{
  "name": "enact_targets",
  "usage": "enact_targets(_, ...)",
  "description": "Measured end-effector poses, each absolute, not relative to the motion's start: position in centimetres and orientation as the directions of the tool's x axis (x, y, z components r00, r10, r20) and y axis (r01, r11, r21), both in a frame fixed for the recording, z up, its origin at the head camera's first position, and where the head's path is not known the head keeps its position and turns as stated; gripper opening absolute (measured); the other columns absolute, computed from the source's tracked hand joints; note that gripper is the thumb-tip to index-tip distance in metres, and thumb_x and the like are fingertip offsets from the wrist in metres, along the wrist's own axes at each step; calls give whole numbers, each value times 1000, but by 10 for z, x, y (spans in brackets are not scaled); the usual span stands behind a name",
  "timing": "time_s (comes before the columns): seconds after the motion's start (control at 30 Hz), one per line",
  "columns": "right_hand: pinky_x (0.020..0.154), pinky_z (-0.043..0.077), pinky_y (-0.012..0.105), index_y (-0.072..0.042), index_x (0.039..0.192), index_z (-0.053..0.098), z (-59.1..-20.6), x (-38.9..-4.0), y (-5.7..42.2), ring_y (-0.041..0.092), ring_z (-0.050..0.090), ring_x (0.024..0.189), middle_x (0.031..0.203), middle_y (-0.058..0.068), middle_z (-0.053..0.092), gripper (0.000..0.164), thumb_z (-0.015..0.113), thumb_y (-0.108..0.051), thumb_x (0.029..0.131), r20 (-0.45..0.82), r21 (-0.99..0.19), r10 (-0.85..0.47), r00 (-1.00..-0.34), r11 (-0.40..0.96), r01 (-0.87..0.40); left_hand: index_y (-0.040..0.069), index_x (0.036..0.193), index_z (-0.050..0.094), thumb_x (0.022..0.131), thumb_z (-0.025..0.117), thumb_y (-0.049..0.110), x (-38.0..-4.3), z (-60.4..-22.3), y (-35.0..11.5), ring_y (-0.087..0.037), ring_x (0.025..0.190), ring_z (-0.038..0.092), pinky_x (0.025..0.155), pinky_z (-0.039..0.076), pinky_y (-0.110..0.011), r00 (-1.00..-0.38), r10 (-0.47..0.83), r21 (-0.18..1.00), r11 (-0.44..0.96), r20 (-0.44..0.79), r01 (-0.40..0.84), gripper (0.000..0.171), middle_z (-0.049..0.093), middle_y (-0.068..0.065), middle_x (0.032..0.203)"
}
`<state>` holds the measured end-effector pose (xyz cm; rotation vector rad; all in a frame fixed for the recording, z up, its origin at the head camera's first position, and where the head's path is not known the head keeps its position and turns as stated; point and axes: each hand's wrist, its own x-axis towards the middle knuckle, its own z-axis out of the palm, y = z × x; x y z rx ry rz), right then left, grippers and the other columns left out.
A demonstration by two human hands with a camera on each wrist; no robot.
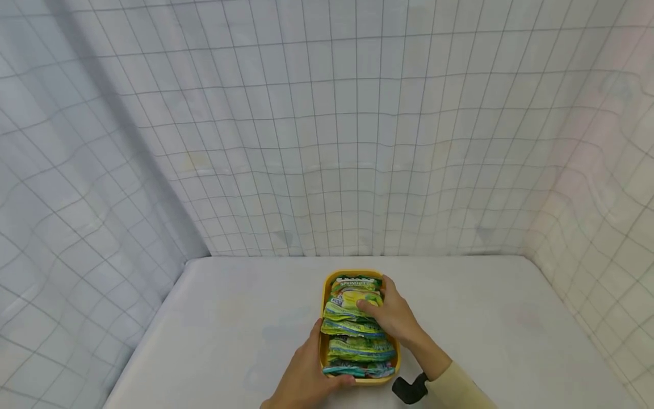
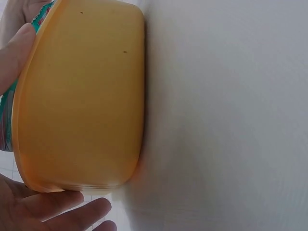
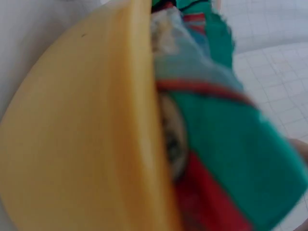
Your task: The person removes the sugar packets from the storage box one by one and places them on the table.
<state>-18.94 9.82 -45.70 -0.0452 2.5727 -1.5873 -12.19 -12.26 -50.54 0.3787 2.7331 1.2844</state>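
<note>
A yellow plastic tub stands on the white surface, filled with a row of shiny green-and-yellow packets. The farthest packet shows its printed front, with lettering starting "SPRING". My left hand braces the near left corner, thumb at the near rim, fingers along the side. In the left wrist view, its fingers spread fairly straight against the tub wall. My right hand holds the farthest packet by its right side, thumb on its face. That grip is partly hidden. A green-and-red packet end fills the right wrist view.
White cloth walls with a dark grid rise behind and on both sides. The white tabletop extends left and right of the tub. A black strap piece hangs by the right wrist, beside a beige sleeve.
</note>
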Motion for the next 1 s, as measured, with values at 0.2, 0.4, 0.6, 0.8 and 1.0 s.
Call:
enact_targets(0.2,96,48,59,2,158,22,-455,-194,94,47,53,126,148,35,42,90,76,-27,92,-90,-942,-75,-993,329,60,7,163,11,72,81,69,-124,-505,-123,-28,130,53,102,47,-52,-964,264,774,606,25,186,131,44,-11,154)
enact_targets(0.4,85,54,49,4,157,22,-458,-201,92,36,61,109,140,32,48,88,77,-20,92,-131,-967,-86,-988,231,108,6,163,10,74,80,68,-124,-506,-123,-27,128,55,100,49,-51,-963,269,772,605,35,197,129,46,-12,152)
enact_targets(0.6,82,55,46,6,155,26,-464,-207,93,36,59,107,140,32,44,87,79,-12,88,-170,-972,-93,-981,180,151,1,161,12,74,82,66,-122,-506,-122,-31,129,55,100,48,-53,-966,257,771,616,-1,163,129,45,-18,152)
enact_targets(0.8,78,56,43,2,154,33,-468,-219,95,34,60,101,135,29,46,82,79,-2,86,-179,-983,-170,-969,83,166,2,161,12,72,84,66,-125,-505,-121,-31,129,54,102,47,-54,-968,250,787,596,6,159,131,45,-17,152)
enact_targets(1.0,80,56,42,-1,156,35,-472,-220,97,37,60,109,146,32,38,77,74,3,90,-190,-982,-229,-955,39,186,2,162,9,74,84,62,-124,-505,-122,-33,134,50,104,45,-55,-966,257,803,577,-7,148,130,41,-18,155)
